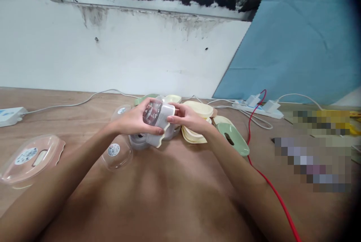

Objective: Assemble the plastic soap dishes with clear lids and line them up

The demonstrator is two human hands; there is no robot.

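Observation:
My left hand point(138, 117) is wrapped round a clear plastic shell with a white, wavy-edged side point(161, 129), its thumb pressed along the near face. The fingers of my right hand point(188, 118) grip the same shell at its upper right edge. It is tilted above more clear plastic shells point(138, 142), which it partly hides. Just left of these lies a clear cover with a round sticker point(114, 150). Right beside my right hand are stacked cream oval dishes point(194, 136), and a green oval dish with a slot point(235, 142) lies further right.
A larger clear cover with a sticker point(39, 155) lies at the left. White power strips point(11, 116) sit at both sides, with white cables along the wall. A red cable point(278, 193) crosses the table at the right, near blurred-out items point(313, 165).

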